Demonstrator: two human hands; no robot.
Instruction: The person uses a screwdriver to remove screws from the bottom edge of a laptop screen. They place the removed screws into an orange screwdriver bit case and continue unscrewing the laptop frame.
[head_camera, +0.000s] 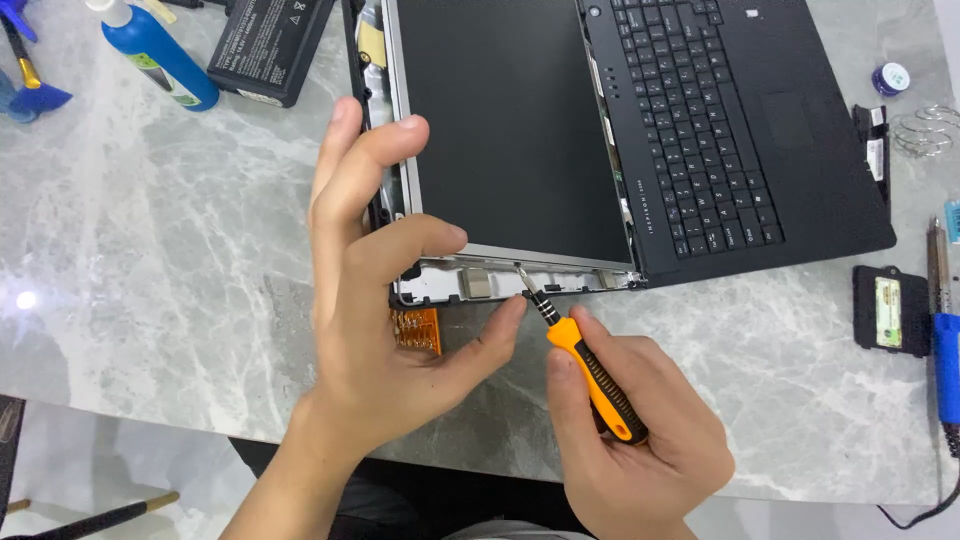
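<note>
While the right hand (640, 450) gripped the screwdriver (585, 370) at the laptop's (520, 130) lower frame near the desk's (180, 260) front edge, the left hand (385, 300) — open, fingertips steadying tip and frame — wanted the bit seated squarely.

Even, bright overhead light fell on the grey marble-patterned tabletop (200, 250), with a small white glare spot at its left edge. Soft, short shadows lay under both hands. The picture was sharp throughout, with mild wide-angle bending at the edges.
</note>
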